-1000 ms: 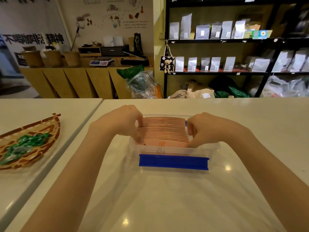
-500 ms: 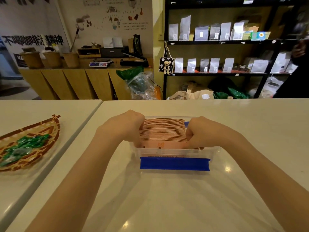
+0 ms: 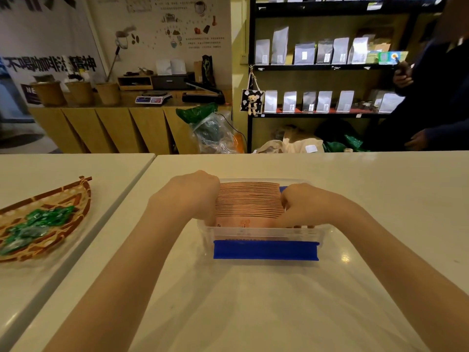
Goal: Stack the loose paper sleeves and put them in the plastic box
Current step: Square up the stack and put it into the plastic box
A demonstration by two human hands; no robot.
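A thick stack of brown paper sleeves (image 3: 250,203) stands on edge inside a clear plastic box (image 3: 264,233) with a blue latch on its near wall. My left hand (image 3: 195,193) presses against the stack's left end, fingers curled down into the box. At the stack's right end my right hand (image 3: 303,205) grips it, fingertips low inside the box. Both hands squeeze the stack between them. The bottom of the stack is hidden behind the box wall.
The box sits on a white table (image 3: 253,301). A woven basket (image 3: 63,199) with green wrapped items lies on the neighbouring table at left. Across the table at the far right stands a person in dark clothes (image 3: 431,97), before shelves of pouches.
Both hands have sunk lower into the box with the stack and closed tighter on its ends. A person has come into view at the right.
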